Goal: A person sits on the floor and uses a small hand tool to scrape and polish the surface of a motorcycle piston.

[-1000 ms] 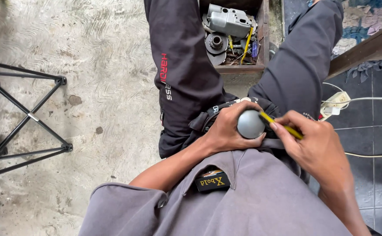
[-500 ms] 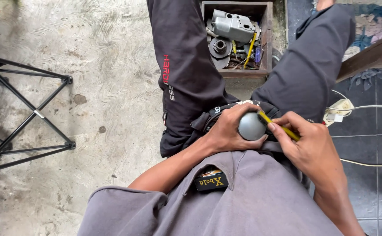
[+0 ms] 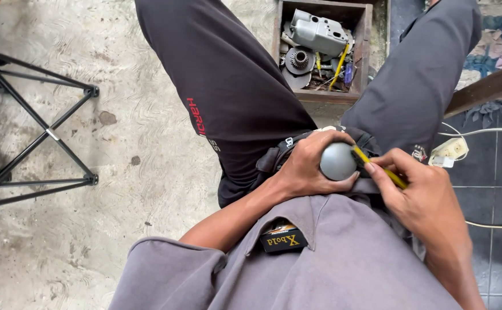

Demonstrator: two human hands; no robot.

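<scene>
While the left hand grips a gray ball, the right hand pinches a yellow tool pointing upper left at it.

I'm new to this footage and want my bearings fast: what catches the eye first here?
At centre, the left hand cups a rounded grey metal part in the lap while the right hand presses a yellow-handled tool against it. Above, between the legs, a wooden box holds a grey housing and a gear.

Black pack with yellow label, rectangular, sticks out of grey shirt pocket, low centre. Red lettering patch runs down black trouser leg.
</scene>
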